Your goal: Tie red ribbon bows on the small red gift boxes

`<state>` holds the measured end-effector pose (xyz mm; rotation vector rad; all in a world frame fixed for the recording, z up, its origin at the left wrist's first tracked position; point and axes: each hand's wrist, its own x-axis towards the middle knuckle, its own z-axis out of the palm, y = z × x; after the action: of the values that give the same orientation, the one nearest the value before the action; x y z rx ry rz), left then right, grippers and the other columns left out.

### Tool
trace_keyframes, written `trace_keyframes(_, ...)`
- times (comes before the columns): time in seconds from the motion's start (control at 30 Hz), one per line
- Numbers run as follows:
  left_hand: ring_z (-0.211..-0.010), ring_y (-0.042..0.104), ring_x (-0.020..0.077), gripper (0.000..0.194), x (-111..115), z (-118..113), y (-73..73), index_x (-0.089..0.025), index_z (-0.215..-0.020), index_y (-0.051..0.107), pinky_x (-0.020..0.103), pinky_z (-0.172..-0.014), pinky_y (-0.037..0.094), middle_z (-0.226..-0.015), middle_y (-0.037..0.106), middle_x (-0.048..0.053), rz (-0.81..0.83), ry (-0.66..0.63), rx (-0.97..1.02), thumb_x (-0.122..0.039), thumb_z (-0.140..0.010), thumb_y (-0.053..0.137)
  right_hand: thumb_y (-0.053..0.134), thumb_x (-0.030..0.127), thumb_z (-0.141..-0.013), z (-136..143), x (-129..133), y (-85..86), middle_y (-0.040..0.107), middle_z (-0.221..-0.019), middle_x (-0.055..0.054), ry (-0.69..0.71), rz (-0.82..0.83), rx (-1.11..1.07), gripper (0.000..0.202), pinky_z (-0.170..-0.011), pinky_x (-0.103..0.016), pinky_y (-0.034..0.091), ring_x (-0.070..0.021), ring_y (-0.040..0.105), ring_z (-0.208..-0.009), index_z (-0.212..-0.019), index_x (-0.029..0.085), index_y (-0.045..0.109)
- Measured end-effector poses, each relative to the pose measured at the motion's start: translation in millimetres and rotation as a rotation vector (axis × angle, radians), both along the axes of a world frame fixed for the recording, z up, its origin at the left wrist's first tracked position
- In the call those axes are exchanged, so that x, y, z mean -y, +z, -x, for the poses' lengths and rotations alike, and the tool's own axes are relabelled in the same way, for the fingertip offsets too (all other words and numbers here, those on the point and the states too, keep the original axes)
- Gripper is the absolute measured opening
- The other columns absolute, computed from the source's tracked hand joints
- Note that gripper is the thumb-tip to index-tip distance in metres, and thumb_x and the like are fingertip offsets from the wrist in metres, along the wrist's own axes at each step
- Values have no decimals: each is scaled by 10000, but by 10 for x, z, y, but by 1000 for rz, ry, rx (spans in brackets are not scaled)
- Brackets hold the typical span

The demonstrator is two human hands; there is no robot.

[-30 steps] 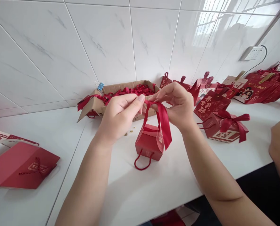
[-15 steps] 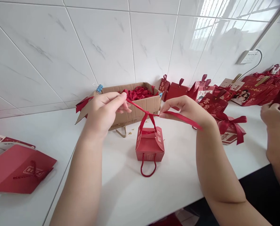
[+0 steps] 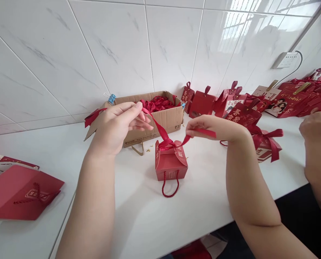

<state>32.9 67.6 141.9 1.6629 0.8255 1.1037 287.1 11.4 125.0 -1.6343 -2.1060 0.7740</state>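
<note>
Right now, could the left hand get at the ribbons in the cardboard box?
Probably yes: the left hand is beside the open cardboard box, though it would likely have to release its ribbon end first.

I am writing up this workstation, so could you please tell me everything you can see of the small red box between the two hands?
The small red box stands upright on the white table, in front of the cardboard box. It looks like folded card, with sloping front panels, curved side flaps and pale printing. A twisted red cord loop hangs from its front. Red ribbon gathers at its top, one end in each of the hands; neither hand touches the box itself.
</note>
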Motion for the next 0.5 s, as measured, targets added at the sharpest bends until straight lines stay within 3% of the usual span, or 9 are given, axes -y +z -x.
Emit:
trace_keyframes(0.13, -730, 717, 195, 292, 22, -40, -12, -157, -747, 592, 266, -619, 554, -824, 680, 32, 81, -145, 35, -413, -885, 570, 445, 217, -891, 188, -116, -92, 610, -797, -23, 14, -140, -330, 193, -591, -247, 407, -97, 507, -622, -937, 180, 629)
trace_keyframes(0.23, -782, 726, 222, 298, 1, -52, -29, -150, -790, 606, 288, -648, 574, -856, 699, 45, 118, -227, 63, -417, -906, 542, 432, 245, -922, 306, -170, -130, 528, -706, 7, 141, -106, -505, 185, -552, -240, 373, -80, 421, -565, -847, 174, 585)
trace_keyframes(0.33, -846, 718, 230, 279, -13, -63, -42, -146, -794, 612, 338, -711, 590, -869, 693, 37, 127, -275, 105, -385, -916, 538, 546, 410, -891, 398, -175, -129, 424, -644, 32, 218, -79, -460, 314, -513, -231, 320, -75, 382, -562, -689, 178, 484)
trace_keyframes(0.4, -849, 715, 231, 271, -14, -65, -41, -148, -790, 613, 356, -717, 589, -871, 684, 35, 122, -289, 106, -377, -916, 542, 610, 485, -835, 448, -173, -129, 357, -601, 50, 172, -95, -367, 410, -474, -230, 260, -66, 328, -530, -632, 185, 419)
trace_keyframes(0.5, -785, 722, 230, 277, -18, -43, -28, -153, -786, 620, 334, -670, 569, -867, 695, 52, 102, -252, 67, -390, -908, 545, 639, 464, -809, 486, -191, -151, 283, -550, 66, 75, -128, -219, 461, -457, -239, 196, -58, 254, -496, -574, 186, 356)
